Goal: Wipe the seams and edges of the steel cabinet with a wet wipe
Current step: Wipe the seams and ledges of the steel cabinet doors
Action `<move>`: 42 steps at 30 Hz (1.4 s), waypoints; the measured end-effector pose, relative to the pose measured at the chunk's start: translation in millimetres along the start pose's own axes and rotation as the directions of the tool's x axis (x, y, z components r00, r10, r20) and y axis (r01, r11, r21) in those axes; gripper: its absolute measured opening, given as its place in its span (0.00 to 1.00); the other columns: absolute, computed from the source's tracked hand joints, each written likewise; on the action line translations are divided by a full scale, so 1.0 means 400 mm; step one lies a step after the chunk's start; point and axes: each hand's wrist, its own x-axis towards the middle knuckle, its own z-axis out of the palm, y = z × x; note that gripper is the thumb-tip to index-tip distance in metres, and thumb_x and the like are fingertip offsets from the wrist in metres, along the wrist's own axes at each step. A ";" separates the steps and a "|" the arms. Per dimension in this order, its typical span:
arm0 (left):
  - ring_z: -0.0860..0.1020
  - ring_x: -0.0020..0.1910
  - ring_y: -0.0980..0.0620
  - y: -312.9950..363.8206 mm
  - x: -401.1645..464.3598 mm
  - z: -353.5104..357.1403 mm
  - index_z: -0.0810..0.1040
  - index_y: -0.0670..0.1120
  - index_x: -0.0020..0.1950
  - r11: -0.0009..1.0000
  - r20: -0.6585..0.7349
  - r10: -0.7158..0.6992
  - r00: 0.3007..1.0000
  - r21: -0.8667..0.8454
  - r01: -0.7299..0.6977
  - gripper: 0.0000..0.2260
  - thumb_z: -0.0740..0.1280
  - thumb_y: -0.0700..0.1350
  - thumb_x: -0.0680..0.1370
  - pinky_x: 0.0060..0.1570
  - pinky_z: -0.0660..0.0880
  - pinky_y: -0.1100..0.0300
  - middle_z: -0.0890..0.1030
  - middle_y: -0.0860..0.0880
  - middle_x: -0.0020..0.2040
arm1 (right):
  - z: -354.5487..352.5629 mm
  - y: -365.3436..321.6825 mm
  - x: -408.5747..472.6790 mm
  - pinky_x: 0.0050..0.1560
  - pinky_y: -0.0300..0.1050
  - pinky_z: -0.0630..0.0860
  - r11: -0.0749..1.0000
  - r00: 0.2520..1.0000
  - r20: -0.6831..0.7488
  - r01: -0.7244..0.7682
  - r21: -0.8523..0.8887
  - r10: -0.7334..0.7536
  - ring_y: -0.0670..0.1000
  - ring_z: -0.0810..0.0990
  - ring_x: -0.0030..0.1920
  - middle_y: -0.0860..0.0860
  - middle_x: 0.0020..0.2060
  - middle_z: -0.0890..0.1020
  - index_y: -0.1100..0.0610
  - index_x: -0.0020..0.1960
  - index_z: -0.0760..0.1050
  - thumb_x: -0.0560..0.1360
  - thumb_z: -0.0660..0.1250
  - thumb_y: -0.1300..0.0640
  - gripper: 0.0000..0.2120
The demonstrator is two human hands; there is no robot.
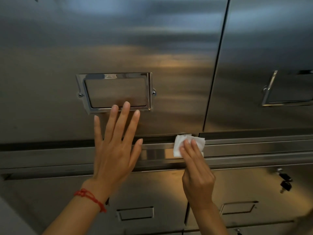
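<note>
A brushed steel cabinet [177, 48] fills the view. My left hand [115, 146] lies flat with spread fingers on the lower part of the upper left door, fingertips at the chrome label holder [115, 75]. My right hand [196, 172] presses a white wet wipe [179, 141] with straight fingers against the horizontal ledge [254, 150] below the doors. The wipe sits just left of the bottom end of the vertical seam [218, 56] between the two upper doors.
A second label holder [271, 92] sits on the upper right door. Below the ledge are lower drawers with recessed label slots [135, 213]. Keys [285, 181] hang from a lock at the right. A red string bracelet [91, 198] circles my left wrist.
</note>
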 end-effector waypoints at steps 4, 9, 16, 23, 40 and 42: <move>0.45 0.75 0.47 -0.020 0.010 0.010 0.51 0.45 0.75 1.000 -0.011 0.010 1.000 0.017 -0.010 0.26 0.52 0.51 0.80 0.70 0.43 0.39 0.50 0.47 0.76 | 0.020 -0.004 -0.008 0.58 0.55 0.75 1.000 1.000 -0.014 -0.024 -0.017 0.023 0.60 0.75 0.61 0.58 0.59 0.77 0.64 0.58 0.75 0.81 0.54 0.62 0.13; 0.45 0.75 0.47 -0.047 0.015 0.019 0.52 0.45 0.75 1.000 -0.022 0.007 1.000 0.016 -0.006 0.26 0.52 0.51 0.80 0.71 0.40 0.41 0.52 0.45 0.75 | 0.046 -0.026 -0.017 0.60 0.54 0.74 0.999 1.000 -0.018 0.001 -0.045 -0.002 0.60 0.75 0.62 0.59 0.58 0.77 0.65 0.58 0.76 0.81 0.56 0.63 0.12; 0.47 0.75 0.45 -0.060 0.017 0.026 0.51 0.46 0.76 0.999 -0.026 0.030 0.999 0.038 -0.029 0.25 0.52 0.51 0.80 0.70 0.39 0.40 0.51 0.47 0.76 | 0.053 -0.015 -0.022 0.57 0.55 0.76 0.990 0.996 0.004 0.086 -0.113 -0.087 0.60 0.74 0.62 0.60 0.59 0.77 0.66 0.57 0.77 0.69 0.70 0.74 0.18; 0.45 0.75 0.46 -0.062 0.017 0.029 0.50 0.46 0.76 0.998 -0.006 0.033 0.999 0.062 -0.032 0.26 0.50 0.53 0.80 0.70 0.38 0.40 0.51 0.46 0.76 | 0.059 -0.030 -0.022 0.62 0.54 0.72 0.992 1.000 -0.017 0.010 -0.127 -0.013 0.60 0.74 0.63 0.60 0.59 0.76 0.66 0.57 0.77 0.66 0.71 0.76 0.21; 0.45 0.75 0.46 -0.062 0.016 0.022 0.48 0.46 0.76 0.996 0.037 0.034 0.999 0.078 -0.037 0.27 0.50 0.54 0.80 0.70 0.39 0.40 0.49 0.46 0.76 | 0.072 -0.041 -0.021 0.60 0.54 0.74 0.992 0.997 -0.008 0.071 -0.106 -0.072 0.59 0.75 0.62 0.59 0.59 0.77 0.65 0.58 0.76 0.80 0.57 0.66 0.11; 0.44 0.75 0.46 -0.062 0.016 0.022 0.48 0.46 0.76 0.996 0.037 0.037 0.999 0.079 -0.039 0.27 0.50 0.54 0.80 0.70 0.39 0.40 0.48 0.47 0.76 | 0.067 -0.031 -0.016 0.58 0.55 0.75 0.988 0.993 0.016 0.114 -0.103 -0.113 0.59 0.76 0.61 0.60 0.58 0.78 0.65 0.57 0.77 0.82 0.54 0.64 0.13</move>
